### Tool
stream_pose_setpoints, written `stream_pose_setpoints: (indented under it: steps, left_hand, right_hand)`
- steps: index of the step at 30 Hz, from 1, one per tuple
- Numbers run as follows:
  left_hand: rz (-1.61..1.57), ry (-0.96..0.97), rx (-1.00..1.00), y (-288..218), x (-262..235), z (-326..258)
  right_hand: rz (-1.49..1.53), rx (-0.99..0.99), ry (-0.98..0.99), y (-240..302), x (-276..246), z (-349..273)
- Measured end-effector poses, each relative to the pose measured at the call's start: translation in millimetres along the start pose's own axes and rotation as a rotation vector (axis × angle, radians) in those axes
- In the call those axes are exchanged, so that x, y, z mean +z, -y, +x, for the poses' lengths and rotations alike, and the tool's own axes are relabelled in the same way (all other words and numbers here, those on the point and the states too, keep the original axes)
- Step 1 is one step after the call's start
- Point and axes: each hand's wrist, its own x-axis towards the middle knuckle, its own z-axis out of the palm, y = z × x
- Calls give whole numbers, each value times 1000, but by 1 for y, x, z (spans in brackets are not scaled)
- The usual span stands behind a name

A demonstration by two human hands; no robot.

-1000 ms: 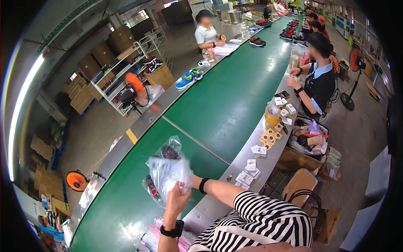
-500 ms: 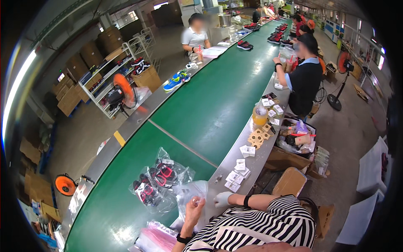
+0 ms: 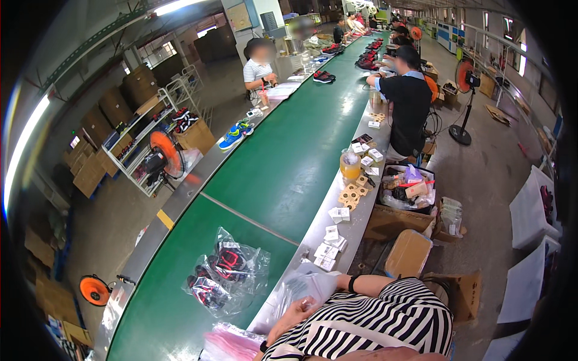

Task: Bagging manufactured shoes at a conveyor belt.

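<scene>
A long green belt (image 3: 277,162) runs away in front of me, and along my side of it goes a narrow metal surface (image 3: 314,236). Farther up that side, a co-worker in a dark top (image 3: 402,93) leans over the surface. Nearer me, lying on the belt to the left, are black-and-red shoes (image 3: 229,263) in crinkled clear plastic, well short of the blue shoes (image 3: 231,140) on the opposite metal edge. Close to my body I have a loose clear bag (image 3: 306,287), held over the surface, apart from the wrapped shoes. At the bottom lie pink plastic packets (image 3: 232,344), just beside my left forearm. My left hand (image 3: 299,308) has its fingers curled, pinching the bag's near side; my right hand (image 3: 340,281) is mostly hidden behind the plastic, so I can't tell how its fingers stand. Up the surface stands a cup (image 3: 350,165) of yellow drink, with small stacks of white cards (image 3: 326,251) nearer me. Smallest are the tan tags (image 3: 349,195) between them.
</scene>
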Motion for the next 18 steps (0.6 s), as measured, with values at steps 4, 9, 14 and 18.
stream_pose_setpoints:
  steps: [4,9,14,18]
  left_hand:
    - [-36,-19,-17,8,3,-5]
    - [-80,-38,66,12,3,-12]
    - [-21,-136,105,9,5,-21]
    - [-15,-185,51,8,6,-23]
  right_hand:
    - [10,-13,-12,-6,2,-7]
    - [24,-41,-24,-6,10,-3]
    - [48,-77,-26,-9,11,5]
    - [69,-111,-18,-13,4,11]
